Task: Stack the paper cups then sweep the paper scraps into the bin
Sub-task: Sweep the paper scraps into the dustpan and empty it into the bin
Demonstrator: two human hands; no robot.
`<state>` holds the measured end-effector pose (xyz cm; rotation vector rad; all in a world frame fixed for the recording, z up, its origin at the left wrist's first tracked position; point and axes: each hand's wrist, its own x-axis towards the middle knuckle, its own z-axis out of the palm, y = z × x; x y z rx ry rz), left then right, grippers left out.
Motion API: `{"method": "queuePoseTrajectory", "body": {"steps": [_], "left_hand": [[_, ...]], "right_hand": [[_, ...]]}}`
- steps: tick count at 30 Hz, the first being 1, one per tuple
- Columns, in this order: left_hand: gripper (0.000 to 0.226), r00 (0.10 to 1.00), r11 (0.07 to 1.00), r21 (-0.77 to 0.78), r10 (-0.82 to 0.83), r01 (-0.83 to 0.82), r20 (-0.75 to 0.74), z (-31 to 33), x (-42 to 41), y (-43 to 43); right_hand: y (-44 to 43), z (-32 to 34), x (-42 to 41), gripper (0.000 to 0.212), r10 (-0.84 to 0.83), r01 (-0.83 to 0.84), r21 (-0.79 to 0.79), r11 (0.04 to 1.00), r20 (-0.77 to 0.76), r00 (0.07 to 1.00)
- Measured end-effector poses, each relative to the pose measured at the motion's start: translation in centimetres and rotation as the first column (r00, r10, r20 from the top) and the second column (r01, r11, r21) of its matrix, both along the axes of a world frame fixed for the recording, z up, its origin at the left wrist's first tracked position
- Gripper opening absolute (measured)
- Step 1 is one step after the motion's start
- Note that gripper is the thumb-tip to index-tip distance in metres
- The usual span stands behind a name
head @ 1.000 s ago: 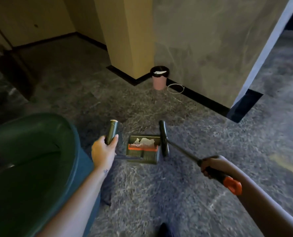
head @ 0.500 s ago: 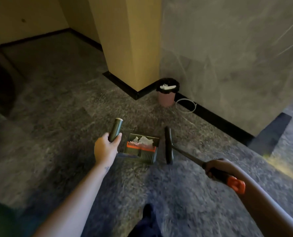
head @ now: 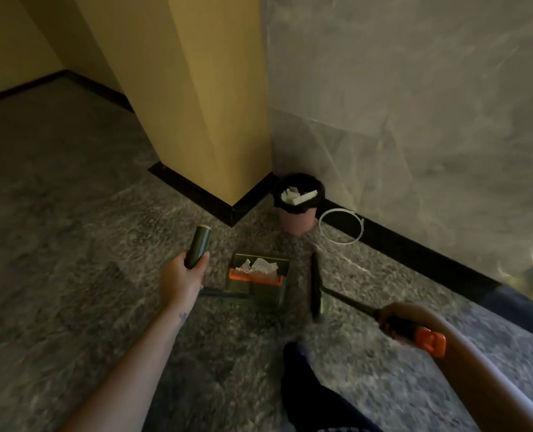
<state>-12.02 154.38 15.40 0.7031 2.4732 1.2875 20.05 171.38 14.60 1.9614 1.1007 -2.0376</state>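
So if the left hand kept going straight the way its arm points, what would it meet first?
Probably the black skirting at the corner of the yellow pillar. The left hand, gripping the dustpan handle, aims left of the bin, though depth is hard to judge.

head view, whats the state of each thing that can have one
dustpan, held, scraps inside
bin, upright, lined, paper inside
broom, held, head beside dustpan, apart
ring, on the floor beside bin
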Motion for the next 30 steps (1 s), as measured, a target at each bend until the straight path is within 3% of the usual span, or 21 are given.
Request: {"method": "queuePoseTrajectory", "body": {"steps": [6, 9, 12, 15, 19, 22, 26, 30], "left_hand": [[0.022, 0.997, 0.996, -0.046, -0.074, 0.073, -0.020, -0.6, -10.5, 10.3], [0.022, 0.990, 0.984, -0.117, -0.140, 0.136, -0.029, -0.9, -15.5, 14.4], [0.021, 0.972, 0.960, -0.164, -0.234, 0.228, -0.015, -1.6, -20.6, 18.3], [0.019, 0.937, 0.916, -0.209, -0.349, 0.343, 0.011, -3.1, -26.0, 21.9], [0.019, 0.836, 0.798, -0.260, -0.543, 0.544, 0.084, -4.8, -33.4, 26.4], [0.018, 0.754, 0.700, -0.307, -0.647, 0.645, 0.111, -5.3, -37.4, 28.6], [0.018, 0.650, 0.576, -0.334, -0.738, 0.746, 0.181, -6.2, -41.0, 30.7], [0.020, 0.559, 0.456, -0.361, -0.786, 0.813, 0.266, -7.5, -42.7, 31.7]], "right_hand": [[9.5, -1.6, -9.0, 0.015, -0.160, 0.160, -0.012, 0.987, -0.020, 0.987], [12.1, -0.9, -13.6, 0.006, -0.119, 0.120, -0.040, 0.992, 0.029, 0.992], [13.5, -1.0, -18.3, 0.011, -0.246, 0.246, 0.004, 0.969, -0.002, 0.969], [14.4, -0.8, -22.7, 0.009, -0.208, 0.209, -0.005, 0.978, 0.074, 0.975], [13.9, -2.0, -28.4, 0.018, -0.309, 0.314, -0.037, 0.949, 0.095, 0.946], [12.2, -3.6, -32.4, 0.017, -0.516, 0.520, -0.057, 0.852, 0.074, 0.853], [11.6, -4.0, -35.6, 0.024, -0.611, 0.605, -0.170, 0.778, 0.018, 0.791], [10.8, -4.8, -37.1, 0.022, -0.746, 0.723, -0.238, 0.648, -0.009, 0.666]]}}
